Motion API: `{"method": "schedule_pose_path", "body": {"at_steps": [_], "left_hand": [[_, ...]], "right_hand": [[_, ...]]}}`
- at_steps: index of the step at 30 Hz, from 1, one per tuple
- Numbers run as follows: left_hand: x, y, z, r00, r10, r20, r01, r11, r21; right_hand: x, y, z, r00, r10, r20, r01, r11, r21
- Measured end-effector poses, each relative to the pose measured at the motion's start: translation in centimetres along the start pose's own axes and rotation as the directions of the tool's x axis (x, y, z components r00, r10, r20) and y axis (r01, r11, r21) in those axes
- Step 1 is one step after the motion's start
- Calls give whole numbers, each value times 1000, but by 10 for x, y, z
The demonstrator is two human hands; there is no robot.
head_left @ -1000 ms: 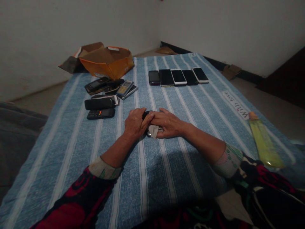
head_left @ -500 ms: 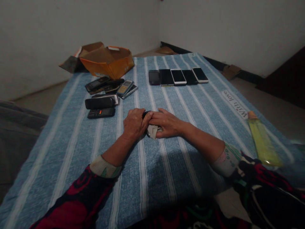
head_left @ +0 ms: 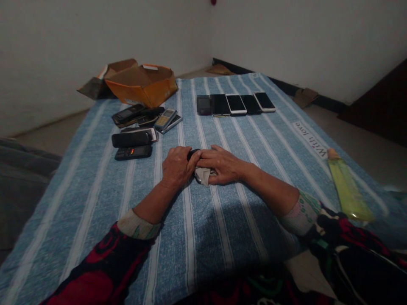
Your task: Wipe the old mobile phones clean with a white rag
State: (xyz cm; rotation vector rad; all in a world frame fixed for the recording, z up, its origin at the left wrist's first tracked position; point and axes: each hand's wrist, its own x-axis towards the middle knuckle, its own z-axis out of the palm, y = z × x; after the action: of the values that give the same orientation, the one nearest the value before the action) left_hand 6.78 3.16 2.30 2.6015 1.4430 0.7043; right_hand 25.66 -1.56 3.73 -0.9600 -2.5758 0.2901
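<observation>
At the middle of the striped cloth, my left hand [head_left: 178, 166] is closed around a small dark phone [head_left: 192, 155], mostly covered by my fingers. Over it lies my right hand [head_left: 222, 165], its fingers curled on a crumpled pale cloth [head_left: 202, 175] that presses against the phone. The fingers of both hands meet on top. A shiny rounded edge shows below the cloth; the phone's face is hidden.
Several keypad phones [head_left: 132, 152] lie piled to the left, before an open orange cardboard box [head_left: 149, 91]. Several smartphones [head_left: 236, 104] stand in a row at the back. A yellow-green bottle [head_left: 349, 188] lies at the right edge of the striped tablecloth [head_left: 171, 254].
The view has shifted slightly, moving everything a little left and down in the picture. Both hands keep their hold on the phone and cloth, with hardly any movement.
</observation>
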Motion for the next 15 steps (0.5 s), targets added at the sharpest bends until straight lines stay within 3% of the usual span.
{"method": "schedule_pose_path", "body": {"at_steps": [8, 15], "left_hand": [[-4, -1, 0, 998, 23, -59, -23, 1000, -4], [-9, 4, -15, 970, 171, -175, -199, 967, -161]], "right_hand": [[0, -5, -10, 999, 36, 33, -37, 998, 55], [-5, 4, -15, 997, 75, 10, -75, 992, 98]]}}
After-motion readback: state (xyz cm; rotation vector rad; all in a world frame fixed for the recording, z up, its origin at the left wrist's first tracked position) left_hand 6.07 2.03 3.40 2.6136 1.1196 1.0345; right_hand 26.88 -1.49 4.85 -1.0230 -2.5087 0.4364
